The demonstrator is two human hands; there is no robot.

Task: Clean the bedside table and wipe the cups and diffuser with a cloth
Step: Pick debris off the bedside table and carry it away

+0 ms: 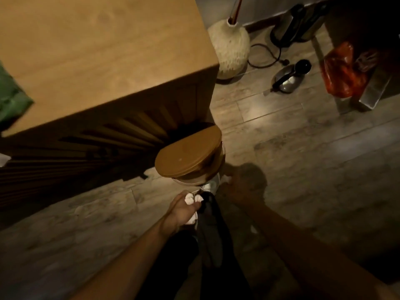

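- cup point(190, 158), glass with a wooden lid, sits held low over the floor point(303, 169) just off the front corner of the desk point(97, 61), apparently so you can reach all round it.
- your left hand point(184, 210) is closed round a bunched white cloth point(192, 200), pressed near the cup's lower side, which reads as wiping the glass.
- your right hand point(242, 187), deep in shadow, seems to steady the cup from the other side; more white cloth shows at its fingers, but you cannot tell how firmly it grips.
- desk top is bare wood here, save a green item point(10, 94) at its left edge.
- on the floor beyond stand a pale textured vase point(231, 50), a kettle point(296, 24) with its cord and a loose kettle lid point(290, 76), likely set down to free the desk.
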